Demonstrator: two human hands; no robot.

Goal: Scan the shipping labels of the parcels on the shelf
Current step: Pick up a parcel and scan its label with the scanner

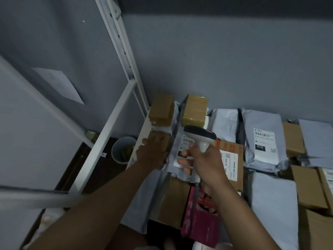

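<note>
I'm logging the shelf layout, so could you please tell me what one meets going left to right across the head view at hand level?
White bin → left hand resting on a small brown box → right hand holding the barcode scanner → grey mailer bag with the 010 label → plain cardboard box.

Dim grey walls (216, 60) — white metal shelf frame (124, 51), dark floor (75, 166).
</note>
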